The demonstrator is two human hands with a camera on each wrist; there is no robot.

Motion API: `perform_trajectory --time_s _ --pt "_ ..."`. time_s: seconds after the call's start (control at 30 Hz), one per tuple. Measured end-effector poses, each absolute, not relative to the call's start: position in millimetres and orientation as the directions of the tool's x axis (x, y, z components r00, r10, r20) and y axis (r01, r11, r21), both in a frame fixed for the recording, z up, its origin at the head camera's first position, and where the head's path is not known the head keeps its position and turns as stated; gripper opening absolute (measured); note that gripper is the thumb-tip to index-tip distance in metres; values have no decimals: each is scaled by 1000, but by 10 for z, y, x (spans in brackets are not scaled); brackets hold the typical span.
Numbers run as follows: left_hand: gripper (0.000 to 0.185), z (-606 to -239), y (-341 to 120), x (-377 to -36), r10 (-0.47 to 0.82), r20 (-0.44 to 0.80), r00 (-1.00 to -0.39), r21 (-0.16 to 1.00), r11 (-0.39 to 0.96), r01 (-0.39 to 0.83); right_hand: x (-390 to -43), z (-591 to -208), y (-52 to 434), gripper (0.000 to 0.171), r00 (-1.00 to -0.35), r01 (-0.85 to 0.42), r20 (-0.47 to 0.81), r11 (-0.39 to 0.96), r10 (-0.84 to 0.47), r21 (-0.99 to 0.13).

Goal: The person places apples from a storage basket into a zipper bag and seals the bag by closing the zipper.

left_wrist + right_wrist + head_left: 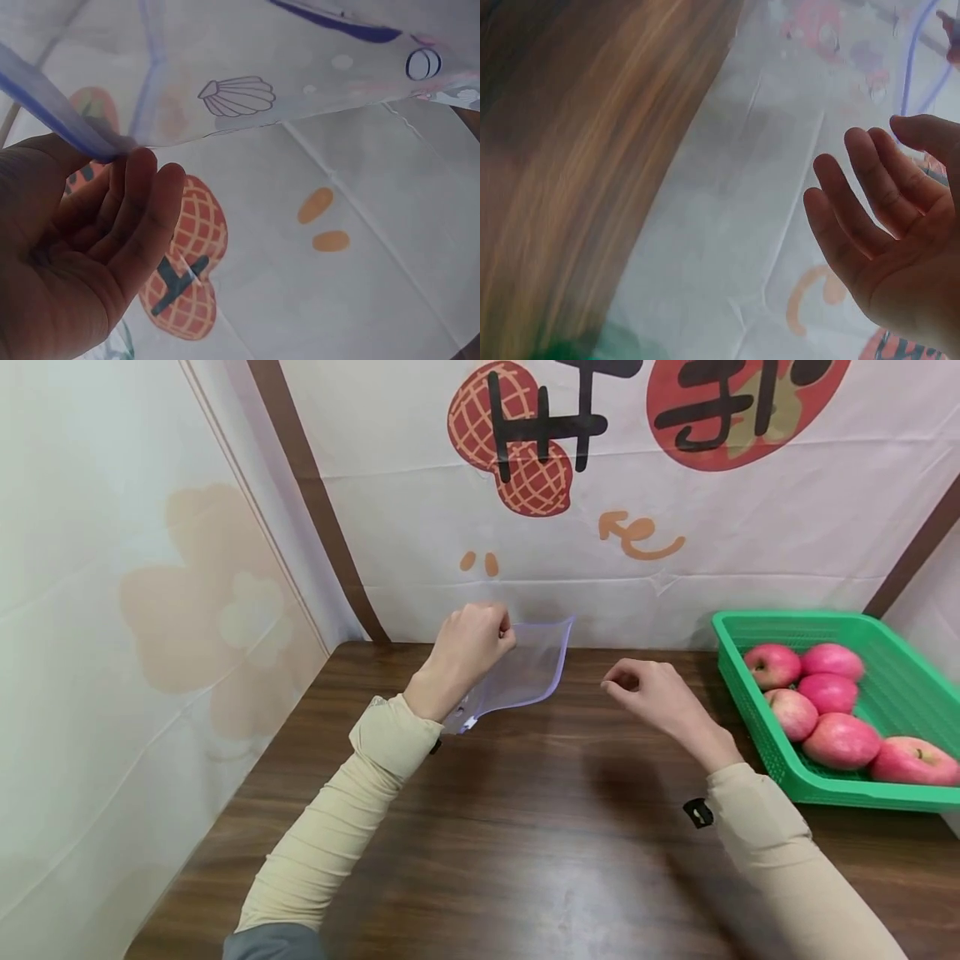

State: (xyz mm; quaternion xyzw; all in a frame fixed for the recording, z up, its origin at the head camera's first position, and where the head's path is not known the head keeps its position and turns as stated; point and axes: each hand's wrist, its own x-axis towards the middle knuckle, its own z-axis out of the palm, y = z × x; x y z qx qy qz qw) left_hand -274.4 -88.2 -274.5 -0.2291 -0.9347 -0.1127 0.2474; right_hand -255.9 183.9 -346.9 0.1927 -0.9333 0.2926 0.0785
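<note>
A white printed cloth hangs at twelve o'clock, behind the brown wood-grain worktop. At three o'clock on the worktop stands a green basket. Two cream sleeves cover the forearms: the left sleeve comes in from seven o'clock, the right sleeve from five.

Near the middle, well off at the basket's nine o'clock, is a clear bag with purple edging; whether its lower edge touches the worktop, I cannot tell. The left hand, at the bag's ten o'clock, pinches its purple edge between thumb and curled fingers. The right hand, apart at the bag's three o'clock, holds nothing, its fingers loosely bent. Six red apples lie along the basket's nine and six o'clock sides. A small white slider sits at the bag's seven o'clock.
</note>
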Motion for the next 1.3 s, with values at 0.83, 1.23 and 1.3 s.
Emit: perform_trajectory --time_s 0.83,1.23,1.3 --pt "12 -2836 -825 -2754 393 514 -763 89 860 503 -2399 -3190 3007 53 -952 -277 238 871 -192 -406" --pt "12 -2857 -830 -2776 402 518 -755 87 853 514 -2185 -3306 3655 55 -969 -178 231 889 -85 -422" --pt "12 -2861 -824 -2782 403 511 -759 89 853 513 -2152 -3337 3750 59 -975 -144 214 895 -56 -423"
